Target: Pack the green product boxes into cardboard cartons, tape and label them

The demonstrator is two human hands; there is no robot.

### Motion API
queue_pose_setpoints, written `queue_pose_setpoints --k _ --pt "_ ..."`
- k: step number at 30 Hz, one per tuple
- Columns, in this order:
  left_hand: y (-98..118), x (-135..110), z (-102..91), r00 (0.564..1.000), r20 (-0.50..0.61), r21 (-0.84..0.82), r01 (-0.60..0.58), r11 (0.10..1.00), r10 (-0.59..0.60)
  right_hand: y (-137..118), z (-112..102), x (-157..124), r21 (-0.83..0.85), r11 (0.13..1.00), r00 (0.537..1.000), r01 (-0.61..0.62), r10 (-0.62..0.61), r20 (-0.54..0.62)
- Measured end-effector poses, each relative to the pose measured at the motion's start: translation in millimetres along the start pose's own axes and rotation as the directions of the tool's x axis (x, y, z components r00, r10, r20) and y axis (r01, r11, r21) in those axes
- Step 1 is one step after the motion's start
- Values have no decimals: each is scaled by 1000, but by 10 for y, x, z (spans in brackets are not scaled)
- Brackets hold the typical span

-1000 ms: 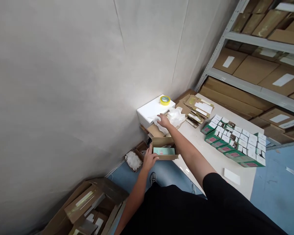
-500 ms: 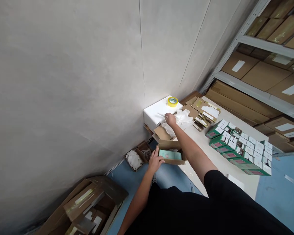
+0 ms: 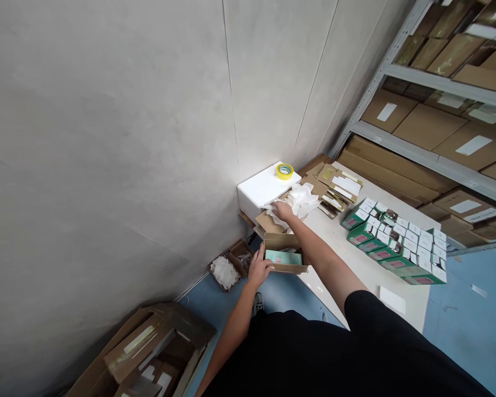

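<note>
My left hand (image 3: 259, 269) grips the left end of an open cardboard box (image 3: 287, 269), its fingers over the rim. Inside that box lies a pale green carton (image 3: 283, 257) with small pink print. Farther forward, my right hand (image 3: 281, 210) is closed on a thin white piece (image 3: 268, 207); whether it is paper or film I cannot make out. Beside this hand is a heap of crumpled white paper (image 3: 305, 198), over brown cardboard. A white foam box (image 3: 254, 190) stands just beyond the hand, with a roll of yellow tape (image 3: 285, 171) on top.
Flattened cardboard (image 3: 339, 187) and rows of green-and-white cartons (image 3: 397, 240) lie on the white table (image 3: 324, 234). Shelving (image 3: 421, 154) full of boxes rises at the right. Small open boxes (image 3: 225, 273) and a large carton of cardboard (image 3: 149, 342) stand on the floor.
My right hand has drawn down from the foam box's top toward its near edge, still with the thin white piece. My left hand stays on the box; the view has shifted slightly.
</note>
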State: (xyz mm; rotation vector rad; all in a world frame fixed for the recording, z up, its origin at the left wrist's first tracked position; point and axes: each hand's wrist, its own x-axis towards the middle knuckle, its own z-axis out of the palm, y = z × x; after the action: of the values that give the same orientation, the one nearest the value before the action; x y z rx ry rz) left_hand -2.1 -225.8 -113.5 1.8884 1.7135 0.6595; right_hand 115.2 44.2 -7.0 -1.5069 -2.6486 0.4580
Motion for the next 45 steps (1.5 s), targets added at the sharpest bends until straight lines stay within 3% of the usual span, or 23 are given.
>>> queue_pose_setpoints --k 6,11,19,27,33,37,45 --pt "83 -19 18 1000 -28 19 -2 1000 3 32 -202 -60 28 994 983 -110 113 -147" --pt "160 -22 72 1000 -25 6 6 1000 -6 206 -323 -208 87 953 917 -289 302 -260" --pt "250 -42 159 1000 -25 -1 -11 1000 11 291 -195 -184 137 902 899 -409 424 -106" --pt "233 -19 221 1000 -25 -6 -1 1000 1 349 -115 130 36 931 930 -362 358 80" --pt "184 52 188 1000 -23 -22 -5 1000 4 298 -38 256 35 950 946 -312 307 106" --pt "170 61 165 1000 -15 -22 -20 1000 19 234 -59 262 23 933 933 -358 358 26" --pt "220 88 149 996 2 6 -89 996 89 158 -374 120 147 921 870 -362 390 -302"
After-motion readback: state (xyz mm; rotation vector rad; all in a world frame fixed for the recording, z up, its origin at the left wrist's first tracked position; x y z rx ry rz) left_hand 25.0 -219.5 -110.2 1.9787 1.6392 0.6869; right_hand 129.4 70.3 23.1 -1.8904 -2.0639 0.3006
